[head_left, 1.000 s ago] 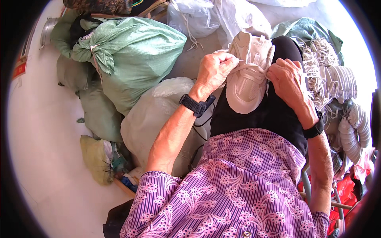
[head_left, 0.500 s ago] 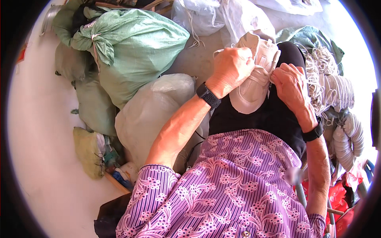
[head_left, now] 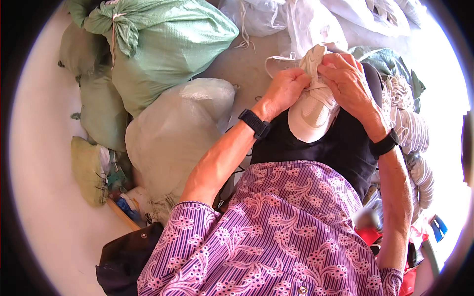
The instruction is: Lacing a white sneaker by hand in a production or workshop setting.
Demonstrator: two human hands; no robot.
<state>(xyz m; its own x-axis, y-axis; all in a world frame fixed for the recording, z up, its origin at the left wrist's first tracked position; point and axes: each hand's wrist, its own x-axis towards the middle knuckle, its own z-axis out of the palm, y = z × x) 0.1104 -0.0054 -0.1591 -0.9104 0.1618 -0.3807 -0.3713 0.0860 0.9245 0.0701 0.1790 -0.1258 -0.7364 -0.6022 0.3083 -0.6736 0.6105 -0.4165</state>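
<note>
A pale beige sneaker (head_left: 311, 118) rests on my lap, its toe turned toward me. Its shoelace (head_left: 320, 92) crosses the upper, and a loose lace loop (head_left: 273, 58) curves out beyond my left hand. My left hand (head_left: 286, 89) is closed in a pinch on the lace at the left side of the shoe. Over the right side of the opening, near the eyelets, my right hand (head_left: 345, 81) has thumb and fingers pinched together. What lies between those right fingertips is too small to make out.
Green woven sacks (head_left: 168, 44) and a whitish sack (head_left: 182, 133) stand at my left. Clear plastic bags (head_left: 311, 24) lie beyond the shoe. Bundles of white laces (head_left: 412, 130) are piled at my right, with red plastic bags (head_left: 368, 236) lower down.
My right hand has moved from the shoe's right side up and inward over its opening. The left hand has shifted slightly down, and a lace loop now shows beyond it.
</note>
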